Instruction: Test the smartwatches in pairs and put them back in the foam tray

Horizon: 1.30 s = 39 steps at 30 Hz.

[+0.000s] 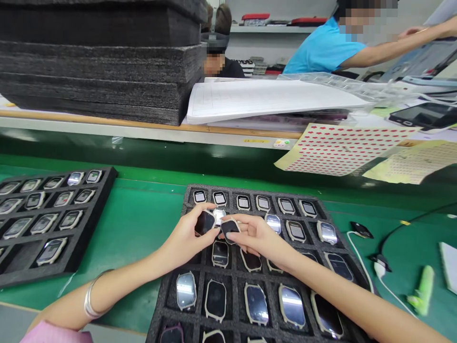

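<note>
My left hand (189, 233) grips a smartwatch body (204, 223) with a dark screen, thumb below and fingers over its top. Close beside it, my right hand (252, 233) pinches a second smartwatch body (230, 230), also dark-screened, between thumb and fingers. Both hands are above a black foam tray (235, 271) whose compartments hold several strapless watch bodies. In the back row some screens are lit, such as the watch (243, 202) just beyond my right hand. Nearer me lie larger-looking dark watches (215, 299). My hands and forearms hide part of the tray.
Another foam tray of watches (67, 243) lies at the left on the green table (124, 224). A stack of black foam (107, 71) and papers (271, 97) rest on the shelf ahead. Cables (380, 269) and a green object (424, 290) lie right. Two people are beyond.
</note>
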Each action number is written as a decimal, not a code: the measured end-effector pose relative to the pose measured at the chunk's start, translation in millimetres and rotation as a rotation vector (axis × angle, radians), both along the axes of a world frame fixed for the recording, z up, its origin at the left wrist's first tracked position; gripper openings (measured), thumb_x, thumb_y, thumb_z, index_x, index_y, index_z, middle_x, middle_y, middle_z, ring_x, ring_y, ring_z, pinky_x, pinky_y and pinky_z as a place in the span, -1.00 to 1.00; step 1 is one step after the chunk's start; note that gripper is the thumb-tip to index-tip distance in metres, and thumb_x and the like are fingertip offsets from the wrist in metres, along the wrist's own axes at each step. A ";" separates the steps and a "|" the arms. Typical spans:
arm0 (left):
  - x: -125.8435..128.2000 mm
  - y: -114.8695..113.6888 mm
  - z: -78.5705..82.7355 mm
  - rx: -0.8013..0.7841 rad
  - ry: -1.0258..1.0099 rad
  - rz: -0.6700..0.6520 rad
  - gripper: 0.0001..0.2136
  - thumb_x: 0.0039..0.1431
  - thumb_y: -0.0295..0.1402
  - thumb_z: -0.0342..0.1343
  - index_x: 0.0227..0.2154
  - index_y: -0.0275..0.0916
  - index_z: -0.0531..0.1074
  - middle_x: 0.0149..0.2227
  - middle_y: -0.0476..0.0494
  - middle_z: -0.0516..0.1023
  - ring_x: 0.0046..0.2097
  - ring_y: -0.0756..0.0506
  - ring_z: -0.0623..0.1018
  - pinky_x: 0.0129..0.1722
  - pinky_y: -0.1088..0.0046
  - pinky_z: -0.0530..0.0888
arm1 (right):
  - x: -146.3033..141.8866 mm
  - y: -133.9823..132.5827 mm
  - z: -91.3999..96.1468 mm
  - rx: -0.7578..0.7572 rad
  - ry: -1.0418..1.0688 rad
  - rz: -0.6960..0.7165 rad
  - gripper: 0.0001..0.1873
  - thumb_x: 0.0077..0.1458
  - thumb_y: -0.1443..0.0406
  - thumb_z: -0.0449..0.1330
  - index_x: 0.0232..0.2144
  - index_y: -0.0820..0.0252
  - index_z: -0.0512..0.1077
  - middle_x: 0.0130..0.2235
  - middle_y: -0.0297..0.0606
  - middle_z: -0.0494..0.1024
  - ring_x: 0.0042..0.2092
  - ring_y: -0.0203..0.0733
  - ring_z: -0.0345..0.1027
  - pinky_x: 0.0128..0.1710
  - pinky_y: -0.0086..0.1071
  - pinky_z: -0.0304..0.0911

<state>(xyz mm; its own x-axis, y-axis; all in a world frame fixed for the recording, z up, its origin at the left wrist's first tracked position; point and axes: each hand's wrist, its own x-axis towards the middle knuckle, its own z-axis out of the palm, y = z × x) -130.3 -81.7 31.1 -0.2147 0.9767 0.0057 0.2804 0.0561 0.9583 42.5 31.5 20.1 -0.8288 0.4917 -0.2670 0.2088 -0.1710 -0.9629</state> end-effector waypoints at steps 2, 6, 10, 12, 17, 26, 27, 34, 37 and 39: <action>1.2 1.8 -2.8 -0.004 0.002 -0.018 -0.63 0.11 -0.40 0.09 0.01 -0.17 0.28 -0.36 0.00 0.41 -0.47 -0.01 0.34 -0.54 0.53 0.25 | 7.6 3.3 -1.0 -0.167 0.057 0.034 -0.47 0.07 0.21 0.30 0.07 0.19 0.31 -0.38 -0.26 0.52 -0.59 -0.44 0.21 -0.72 -0.63 0.09; 2.4 4.1 -7.0 0.045 0.013 -0.036 -0.65 0.11 -0.43 0.08 -0.02 -0.18 0.29 -0.18 -0.09 0.46 -0.27 -0.08 0.45 -0.29 0.46 0.37 | 15.5 6.3 -5.4 -0.389 0.192 0.021 -0.49 0.15 0.20 0.24 0.12 0.18 0.26 -0.39 -0.25 0.48 -0.41 -0.29 0.41 -0.55 -0.53 0.33; 4.8 2.8 -10.2 0.005 0.024 -0.033 -0.64 0.13 -0.42 0.08 0.01 -0.16 0.26 -0.08 -0.12 0.44 -0.22 -0.09 0.45 -0.28 0.45 0.37 | 18.2 7.2 -7.6 -0.360 0.258 0.017 -0.56 0.14 0.25 0.26 0.04 0.22 0.32 -0.42 -0.25 0.48 -0.47 -0.29 0.43 -0.49 -0.47 0.38; 6.6 1.4 -12.2 -0.025 0.024 -0.037 -0.64 0.13 -0.41 0.07 0.01 -0.14 0.26 -0.11 -0.09 0.45 -0.26 -0.08 0.45 -0.29 0.44 0.37 | 19.2 7.4 -7.1 -0.345 0.291 0.039 -0.62 0.14 0.28 0.26 0.00 0.23 0.34 -0.42 -0.26 0.48 -0.49 -0.29 0.43 -0.49 -0.45 0.39; 11.3 -2.4 -17.3 -0.058 -0.010 -0.072 -0.64 0.12 -0.43 0.07 0.00 -0.13 0.26 -0.14 -0.06 0.44 -0.23 -0.08 0.42 -0.23 0.43 0.35 | 21.3 8.2 -5.6 -0.402 0.357 0.135 -0.65 0.16 0.28 0.23 -0.01 0.19 0.32 -0.39 -0.24 0.48 -0.47 -0.26 0.45 -0.58 -0.52 0.36; 16.6 -7.3 -20.2 -0.164 -0.129 -0.098 -0.70 0.16 -0.39 0.03 -0.04 -0.12 0.20 -0.47 0.12 0.23 -0.55 0.06 0.24 -0.57 0.56 0.21 | 22.3 4.7 -12.3 -0.458 0.352 0.091 -0.60 0.15 0.26 0.24 0.03 0.20 0.32 -0.23 -0.09 0.53 -0.49 -0.32 0.43 -0.59 -0.57 0.30; 16.6 -7.3 -20.5 -0.166 -0.133 -0.102 -0.70 0.16 -0.39 0.03 -0.04 -0.13 0.20 -0.47 0.12 0.24 -0.55 0.06 0.25 -0.56 0.56 0.21 | 22.2 4.1 -12.9 -0.459 0.350 0.083 -0.58 0.14 0.26 0.24 0.04 0.21 0.32 -0.22 -0.08 0.53 -0.48 -0.30 0.44 -0.59 -0.55 0.31; 16.7 -5.1 -19.2 -0.108 -0.061 -0.180 -0.72 0.09 -0.51 -0.01 -0.11 -0.19 0.26 -0.31 -0.01 0.42 -0.26 -0.06 0.40 -0.24 0.47 0.32 | 22.2 3.4 -11.9 -0.412 0.340 0.077 -0.59 0.12 0.31 0.25 0.02 0.27 0.36 -0.27 -0.08 0.55 -0.55 -0.30 0.43 -0.61 -0.51 0.33; 16.6 -5.1 -19.2 -0.121 -0.063 -0.166 -0.71 0.10 -0.48 -0.01 -0.09 -0.18 0.24 -0.34 0.02 0.42 -0.32 -0.05 0.39 -0.29 0.48 0.32 | 22.5 2.9 -9.9 -0.397 0.342 0.084 -0.55 0.11 0.31 0.26 0.05 0.26 0.34 -0.24 -0.07 0.55 -0.53 -0.26 0.46 -0.60 -0.49 0.35; 16.0 -5.2 -19.7 -0.122 -0.051 -0.152 -0.71 0.09 -0.47 0.00 -0.10 -0.18 0.24 -0.38 0.04 0.40 -0.35 -0.04 0.38 -0.32 0.49 0.31 | 22.7 2.4 -9.5 -0.383 0.334 0.087 -0.56 0.11 0.31 0.25 0.05 0.27 0.35 -0.26 -0.08 0.56 -0.53 -0.26 0.47 -0.60 -0.48 0.36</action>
